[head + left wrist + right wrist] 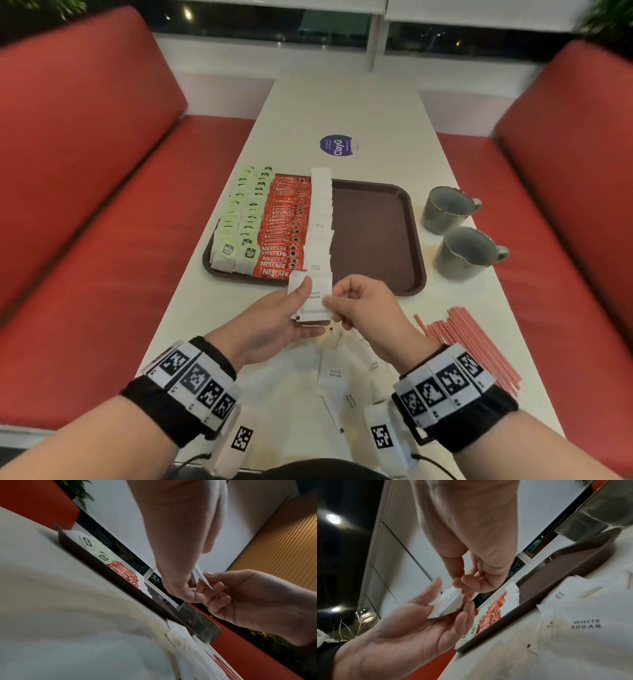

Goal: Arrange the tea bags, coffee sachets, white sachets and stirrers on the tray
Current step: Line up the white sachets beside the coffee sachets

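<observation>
A small stack of white sachets point(311, 301) is held in the left hand point(274, 325), thumb clamped on top, just above the near rim of the tray point(376, 233). Its right edge is pinched by the right hand point(363, 305), probably on the top sachet only. On the tray, rows of tea bags point(239, 222), coffee sachets point(284, 226) and white sachets are laid. Loose sachets point(342, 373) and stirrers point(472, 342) are left on the table point(342, 109), beside two mugs point(455, 233).
</observation>
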Demonstrator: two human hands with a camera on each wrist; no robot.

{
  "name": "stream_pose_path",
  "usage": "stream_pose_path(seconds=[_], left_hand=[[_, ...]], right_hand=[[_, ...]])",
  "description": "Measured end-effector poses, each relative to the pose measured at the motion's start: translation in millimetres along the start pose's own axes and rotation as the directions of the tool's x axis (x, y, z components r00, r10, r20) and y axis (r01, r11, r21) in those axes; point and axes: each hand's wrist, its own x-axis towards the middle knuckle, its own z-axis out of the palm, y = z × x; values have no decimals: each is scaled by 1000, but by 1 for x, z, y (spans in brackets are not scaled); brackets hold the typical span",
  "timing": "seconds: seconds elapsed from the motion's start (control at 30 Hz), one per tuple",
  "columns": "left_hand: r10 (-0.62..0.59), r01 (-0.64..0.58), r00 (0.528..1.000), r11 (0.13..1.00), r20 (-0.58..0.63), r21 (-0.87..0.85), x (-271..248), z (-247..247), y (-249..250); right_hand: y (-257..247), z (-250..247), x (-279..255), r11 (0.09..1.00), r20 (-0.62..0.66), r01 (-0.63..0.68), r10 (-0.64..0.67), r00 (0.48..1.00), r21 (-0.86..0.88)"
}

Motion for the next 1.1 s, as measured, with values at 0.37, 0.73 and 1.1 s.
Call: stream_pose_path(seconds=[0.37,0.73,1.1], left_hand=[[4,-6,975,1000,-222,-8,2,-6,-16],[-71,80,952,997,-299,18,-18,-30,-38],[-80,133,971,964,-225,230,-20,-21,-41]], right_hand=[[6,-15,-15,809,79,94,-59,995,-580],[38,-1,-42,236,169,147,74,983,-961],[32,0,-26,513,192,97,134,972,-853]])
